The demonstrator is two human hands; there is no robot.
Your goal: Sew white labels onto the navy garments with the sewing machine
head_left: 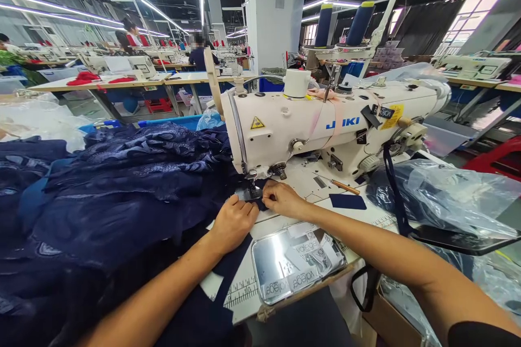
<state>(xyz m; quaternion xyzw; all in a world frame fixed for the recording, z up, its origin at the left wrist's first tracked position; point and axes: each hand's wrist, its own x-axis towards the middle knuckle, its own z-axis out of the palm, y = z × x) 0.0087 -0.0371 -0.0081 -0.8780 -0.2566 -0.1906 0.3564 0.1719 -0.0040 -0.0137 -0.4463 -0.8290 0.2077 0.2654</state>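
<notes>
A white sewing machine (280, 124) stands before me, its presser foot (254, 191) lowered close to dark navy fabric. My left hand (236, 219) is closed on the navy fabric (228, 271) just in front of the foot. To the right of the foot, my right hand (280, 198) pinches the edge of the same fabric, thumb and fingers together. A large heap of navy garments with lacy patterned parts (122, 190) lies to the left of the machine. What exactly sits between the fingertips is partly hidden.
A metal tray (268, 260) of "valege" labels lies at the table's front edge. Right of my hands are a wooden-handled tool (345, 187) and a small navy fabric piece (348, 201). Plastic-bagged goods (443, 190) lie farther right. Thread cones (360, 24) stand above the machine.
</notes>
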